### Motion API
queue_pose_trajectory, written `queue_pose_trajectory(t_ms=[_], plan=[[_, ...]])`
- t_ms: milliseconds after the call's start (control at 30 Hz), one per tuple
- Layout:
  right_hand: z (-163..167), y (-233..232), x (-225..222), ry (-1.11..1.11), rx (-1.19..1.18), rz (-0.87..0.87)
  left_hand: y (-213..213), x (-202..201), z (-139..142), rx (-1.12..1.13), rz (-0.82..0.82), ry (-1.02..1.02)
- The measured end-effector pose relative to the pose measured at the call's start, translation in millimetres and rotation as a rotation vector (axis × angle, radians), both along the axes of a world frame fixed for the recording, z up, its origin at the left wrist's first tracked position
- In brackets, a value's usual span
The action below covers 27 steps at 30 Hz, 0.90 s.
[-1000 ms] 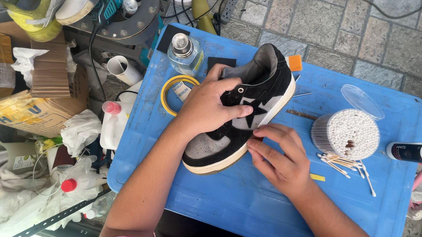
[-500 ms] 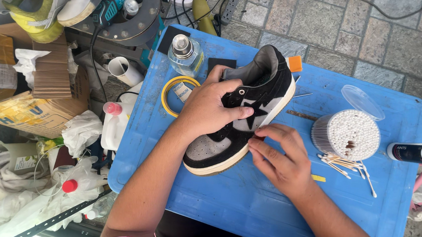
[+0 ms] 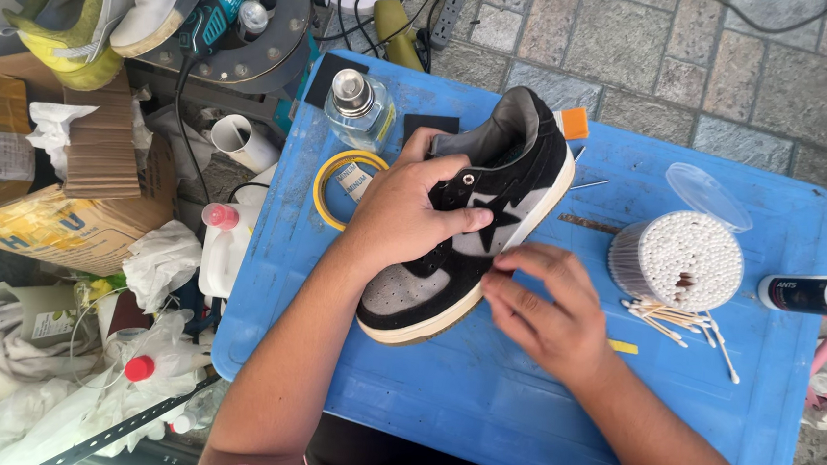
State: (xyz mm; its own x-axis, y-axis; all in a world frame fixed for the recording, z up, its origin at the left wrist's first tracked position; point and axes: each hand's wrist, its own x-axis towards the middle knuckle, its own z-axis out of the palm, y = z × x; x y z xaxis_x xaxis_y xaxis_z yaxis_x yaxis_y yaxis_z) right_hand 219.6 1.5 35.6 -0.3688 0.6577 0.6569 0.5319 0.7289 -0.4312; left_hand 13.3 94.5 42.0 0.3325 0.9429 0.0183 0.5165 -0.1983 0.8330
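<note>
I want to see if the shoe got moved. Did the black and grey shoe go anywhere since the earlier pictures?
No. The shoe lies in the same place on the blue table, its heel just as near the glass bottle and the yellow tape roll as before.
</note>
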Motion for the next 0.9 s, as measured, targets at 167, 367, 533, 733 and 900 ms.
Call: queue_pose_trajectory(t_ms=[167,367,533,733,900], plan=[[-1,9,13,0.047,-0.036,-0.213,0,0,-1,0.015,0.005,-0.016],[-8,5,11,0.113,-0.098,-0.116,0,0,0,0.025,0.005,-0.006],[-8,8,7,0.079,-0.063,-0.104,-1,2,2,0.001,0.008,0.012],[-6,8,6,0.065,-0.059,-0.091,-2,1,2,0.012,0.008,0.019],[-6,7,5,0.067,-0.054,-0.105,-1,1,1,0.043,0.007,0.013]])
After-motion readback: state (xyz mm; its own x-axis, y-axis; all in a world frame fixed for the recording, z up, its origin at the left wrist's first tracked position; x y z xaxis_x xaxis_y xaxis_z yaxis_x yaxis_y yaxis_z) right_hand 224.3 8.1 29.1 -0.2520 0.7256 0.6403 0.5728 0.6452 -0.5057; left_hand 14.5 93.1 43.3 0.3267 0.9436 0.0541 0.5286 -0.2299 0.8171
